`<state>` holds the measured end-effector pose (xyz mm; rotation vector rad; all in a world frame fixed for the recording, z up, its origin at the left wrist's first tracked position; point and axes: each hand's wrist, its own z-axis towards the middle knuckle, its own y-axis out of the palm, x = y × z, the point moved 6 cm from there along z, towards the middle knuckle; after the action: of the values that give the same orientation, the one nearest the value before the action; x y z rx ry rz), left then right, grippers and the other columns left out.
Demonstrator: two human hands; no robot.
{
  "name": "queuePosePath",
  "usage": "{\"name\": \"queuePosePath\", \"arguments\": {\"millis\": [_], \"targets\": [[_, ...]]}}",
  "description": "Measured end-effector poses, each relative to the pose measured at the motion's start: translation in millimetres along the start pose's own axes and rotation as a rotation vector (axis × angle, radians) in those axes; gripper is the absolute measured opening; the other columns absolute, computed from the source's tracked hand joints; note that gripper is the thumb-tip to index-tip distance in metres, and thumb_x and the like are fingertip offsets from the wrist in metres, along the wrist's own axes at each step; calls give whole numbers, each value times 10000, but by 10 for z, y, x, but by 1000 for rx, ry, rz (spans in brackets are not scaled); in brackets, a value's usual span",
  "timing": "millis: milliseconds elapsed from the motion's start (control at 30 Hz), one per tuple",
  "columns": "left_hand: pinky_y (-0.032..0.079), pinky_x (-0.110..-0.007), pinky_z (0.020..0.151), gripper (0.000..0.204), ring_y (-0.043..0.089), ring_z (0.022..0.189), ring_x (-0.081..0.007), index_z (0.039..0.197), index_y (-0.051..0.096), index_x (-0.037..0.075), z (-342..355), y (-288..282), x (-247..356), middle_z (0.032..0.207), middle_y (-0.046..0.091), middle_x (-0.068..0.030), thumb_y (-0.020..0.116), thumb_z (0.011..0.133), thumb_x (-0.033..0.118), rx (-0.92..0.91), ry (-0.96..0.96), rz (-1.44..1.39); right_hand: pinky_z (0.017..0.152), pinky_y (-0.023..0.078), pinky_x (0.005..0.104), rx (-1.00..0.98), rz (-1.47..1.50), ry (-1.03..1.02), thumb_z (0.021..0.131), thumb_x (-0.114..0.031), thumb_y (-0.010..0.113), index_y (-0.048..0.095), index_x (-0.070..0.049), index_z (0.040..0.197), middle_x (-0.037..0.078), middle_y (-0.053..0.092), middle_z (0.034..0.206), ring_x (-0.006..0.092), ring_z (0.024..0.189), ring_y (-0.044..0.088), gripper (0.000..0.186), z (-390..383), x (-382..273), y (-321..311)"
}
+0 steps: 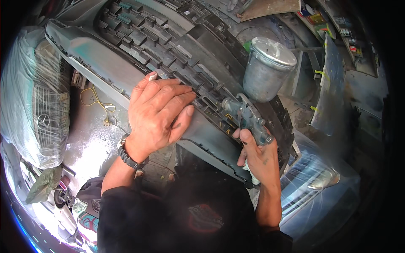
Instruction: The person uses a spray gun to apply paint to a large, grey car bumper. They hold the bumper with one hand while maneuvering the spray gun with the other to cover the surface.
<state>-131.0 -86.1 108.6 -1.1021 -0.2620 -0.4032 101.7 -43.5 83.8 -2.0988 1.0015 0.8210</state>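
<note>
A dark grey car bumper (99,59) with a patterned black grille (166,52) lies slantwise before me. My left hand (158,111), a black watch on its wrist, rests with fingers stretched out on the bumper's edge beside the grille. A small whitish patch shows at its far fingertips; I cannot make out what it is. In my right hand (257,154) is a spray gun (249,118), gripped by its body and handle over the grille's right part. The gun's large metal paint cup (268,69), lidded and smeared grey, stands on its far side, slightly tilted.
At the left stands a car front wrapped in clear plastic (27,97). A yellow cord (99,101) lies on the floor. To the right are a taped panel on a stand (327,84) and a plastic-covered car with a headlamp (325,179). Shelves with cans (322,25) are behind.
</note>
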Motion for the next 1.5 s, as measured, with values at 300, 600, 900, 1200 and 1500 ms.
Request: {"name": "queuePosePath", "arguments": {"millis": [300, 600, 900, 1200, 1500], "targets": [[430, -475, 1015, 174, 670, 1008, -254, 963, 753, 105, -9, 9, -13, 1021, 731, -35, 648, 830, 147, 3, 9, -10, 427, 460, 242, -28, -55, 29, 1009, -323, 626, 595, 44, 1215, 93, 668, 954, 111, 477, 548, 422, -80, 111, -115], [424, -475, 1024, 178, 672, 1016, -252, 970, 751, 104, -5, 10, -12, 1022, 729, -37, 640, 836, 145, -8, 3, 2, 424, 459, 246, -2, -48, 30, 1004, -339, 633, 575, 44, 1243, 110, 659, 948, 120, 488, 554, 456, -117, 224, -219], [427, -477, 1021, 174, 674, 1020, -249, 965, 746, 108, 8, 14, -8, 1018, 730, -32, 631, 841, 142, -18, -5, 13, 426, 452, 252, -21, -11, 5, 987, -383, 653, 560, 33, 1276, 119, 664, 947, 126, 461, 539, 514, -119, 238, -215], [420, -475, 1034, 173, 671, 1023, -252, 962, 744, 108, 18, 24, 2, 1019, 730, -32, 623, 842, 134, -31, -11, 23, 444, 444, 245, 17, -9, 9, 994, -377, 646, 582, 34, 1208, 83, 634, 880, 115, 468, 550, 468, -139, 250, -257], [437, -453, 1006, 144, 667, 990, -220, 929, 743, 122, 29, 1, 26, 984, 721, -6, 689, 797, 139, 27, 9, 43, 469, 423, 248, 24, 100, 64, 951, -409, 699, 605, 20, 1201, 6, 552, 700, 96, 498, 556, 505, -199, 345, -261]]}}
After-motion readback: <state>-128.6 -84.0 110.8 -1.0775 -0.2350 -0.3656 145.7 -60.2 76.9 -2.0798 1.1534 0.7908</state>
